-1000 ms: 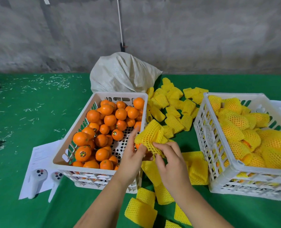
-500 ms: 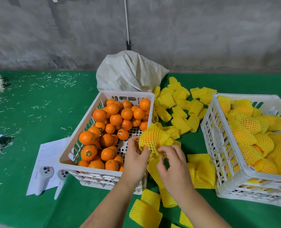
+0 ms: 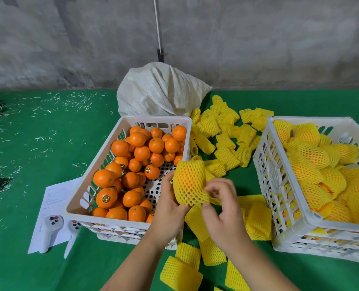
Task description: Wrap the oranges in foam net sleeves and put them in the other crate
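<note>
Orange in yellow foam net sleeve (image 3: 190,183) is held between the 2 white crates, just off the left crate (image 3: 130,222) rim; sleeve's long axis runs up-left to down-right, open end toward right hand (image 3: 222,208). Left hand (image 3: 169,208) fingers curl round it, right fingertips pinch its lower-right edge. Left crate: approx 35 bare oranges (image 3: 142,153), some w/ round stickers, text unreadable; right crate (image 3: 266,164): 15+ wrapped; loose sleeves (image 3: 224,141) approx 30.

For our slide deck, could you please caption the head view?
Both hands pull a sleeve over an orange between two crates.
</note>
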